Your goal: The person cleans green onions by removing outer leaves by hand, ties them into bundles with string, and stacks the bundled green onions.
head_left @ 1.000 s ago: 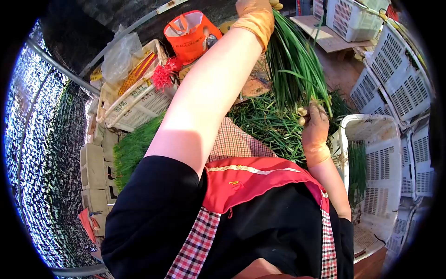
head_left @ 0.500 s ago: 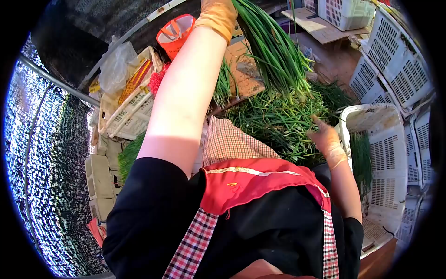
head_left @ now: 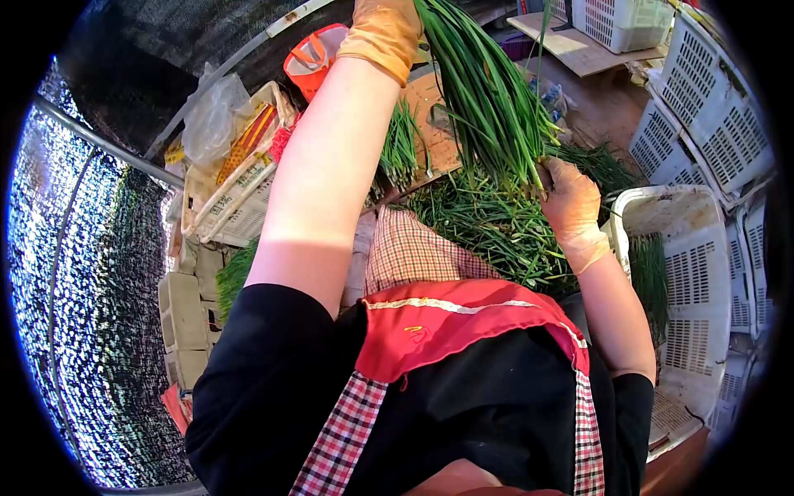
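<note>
Left hand (head_left: 385, 29) is gripping the bunch (head_left: 488, 91), whose long, dark-green leaves are hanging over the green pile (head_left: 504, 227) and paling toward uneven lower ends. Right hand (head_left: 572, 198) is resting bent fingers at those ends; whether they are pinching any, I cannot tell.

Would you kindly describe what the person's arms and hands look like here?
Both the left hand and right hand wear thin orange gloves, wrinkled at the cuffs; the right one looks darkly smudged. Black short sleeves leave the forearms bare.
</note>
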The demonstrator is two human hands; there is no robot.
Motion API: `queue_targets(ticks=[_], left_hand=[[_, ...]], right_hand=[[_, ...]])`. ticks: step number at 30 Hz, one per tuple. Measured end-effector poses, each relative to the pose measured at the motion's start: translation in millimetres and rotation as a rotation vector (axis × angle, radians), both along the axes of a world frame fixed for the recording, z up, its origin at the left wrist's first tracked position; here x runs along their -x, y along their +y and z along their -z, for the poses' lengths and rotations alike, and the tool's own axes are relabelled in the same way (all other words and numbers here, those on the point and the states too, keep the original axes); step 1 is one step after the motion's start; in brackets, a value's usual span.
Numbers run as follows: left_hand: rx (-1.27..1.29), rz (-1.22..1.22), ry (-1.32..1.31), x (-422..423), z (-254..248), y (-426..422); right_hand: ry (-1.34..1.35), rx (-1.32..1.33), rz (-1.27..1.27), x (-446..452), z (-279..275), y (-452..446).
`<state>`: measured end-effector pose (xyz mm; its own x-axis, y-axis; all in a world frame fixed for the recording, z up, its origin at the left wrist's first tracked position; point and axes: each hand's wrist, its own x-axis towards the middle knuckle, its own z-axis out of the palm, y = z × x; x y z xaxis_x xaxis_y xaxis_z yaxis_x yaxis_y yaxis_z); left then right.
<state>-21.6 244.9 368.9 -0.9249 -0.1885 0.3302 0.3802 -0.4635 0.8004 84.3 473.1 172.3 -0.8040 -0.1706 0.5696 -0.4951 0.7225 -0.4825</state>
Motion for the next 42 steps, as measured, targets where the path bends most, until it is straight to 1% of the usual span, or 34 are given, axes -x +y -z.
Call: queue_targets(ticks=[2, 3, 6, 7, 8, 9, 10, 12, 13, 14, 16, 17, 18, 20, 21, 22, 24, 26, 28, 29, 31, 32, 34, 35, 37, 38, 40, 41, 42], left_hand=[[0.192, -0.127, 0.02, -5, 1, 4], [0.034, 0.003, 0.056, -2, 3, 6], [0.078, -0.012, 0.002, -1, 5, 10], [0.11, -0.072, -0.043, -12, 0, 20], [0.11, -0.076, -0.05, -13, -1, 21], [0.102, -0.013, -0.041, -14, 0, 22], [0.093, 0.052, -0.029, -15, 1, 22], [0.131, 0.068, -0.026, -19, 1, 23], [0.169, 0.083, -0.021, -21, 0, 24], [0.17, 0.085, -0.02, -24, 0, 25], [0.252, 0.083, 0.016, -28, -1, 27], [0.25, 0.082, 0.012, -27, 1, 26], [0.248, 0.099, 0.002, -26, 2, 24], [0.249, 0.114, -0.009, -23, 3, 21], [0.245, 0.151, 0.001, -21, 5, 19], [0.239, 0.19, 0.012, -21, 6, 18], [0.216, 0.22, -0.005, -25, 5, 16], [0.195, 0.249, -0.023, -30, 2, 13], [0.215, 0.22, -0.044, -34, -2, 10], [0.216, 0.223, -0.039, -41, -6, 12], [0.317, 0.101, -0.067, -54, -15, 17], [0.318, 0.098, -0.068, -51, -14, 15], [0.241, 0.162, 0.05, -42, -10, 9], [0.244, 0.161, 0.051, -42, -10, 9], [0.205, 0.168, 0.048, -43, -12, 10], [0.208, 0.163, 0.049, -44, -13, 10], [0.191, 0.166, 0.064, -48, -12, 12], [0.192, 0.164, 0.062, -51, -13, 13], [0.192, 0.155, 0.034, -54, -14, 15]], right_hand=[[-0.039, -0.039, 0.003, 2, -1, 3], [-0.054, -0.072, -0.041, 2, -5, 5], [-0.06, -0.138, -0.118, 9, -17, 12], [-0.202, -0.148, -0.263, 14, -28, 16], [-0.347, -0.156, -0.409, 21, -38, 20], [-0.498, -0.098, -0.528, 29, -47, 23], [-0.601, -0.027, -0.571, 36, -53, 25], [-0.444, -0.192, -0.63, 48, -66, 26], [-0.434, -0.252, -0.677, 51, -73, 24], [-0.433, -0.252, -0.675, 45, -82, 22], [-0.825, 0.5, -0.848, 23, -107, 13], [-0.729, 0.681, -0.935, 19, -116, 13], [-0.707, 0.811, -1.015, 25, -111, 16], [-0.635, 0.924, -0.999, 25, -111, 31], [-0.54, 0.946, -1.019, 22, -110, 40], [-0.518, 1.003, -1.016, 23, -104, 53], [-0.417, 1.063, -1.119, 41, -67, 84], [-0.518, 1.102, -0.584, 36, -30, 101], [-0.976, 0.544, -0.212, 55, 41, 131], [-0.971, 0.546, -0.21, 52, 51, 123], [-0.868, 0.122, -0.035, 40, 57, 92], [-0.814, -0.089, 0.047, 35, 59, 75], [-0.544, 0.611, -0.274, 32, 57, 31], [-0.543, 0.613, -0.276, 30, 47, 16], [-0.591, 1.075, -0.539, 29, 26, 0], [-0.591, 1.076, -0.544, 31, 23, 6], [-0.732, 0.941, -0.49, 35, 27, 22], [-0.621, 1.05, -0.583, 32, 31, 23], [-0.623, 1.052, -0.581, 33, 35, 25]])
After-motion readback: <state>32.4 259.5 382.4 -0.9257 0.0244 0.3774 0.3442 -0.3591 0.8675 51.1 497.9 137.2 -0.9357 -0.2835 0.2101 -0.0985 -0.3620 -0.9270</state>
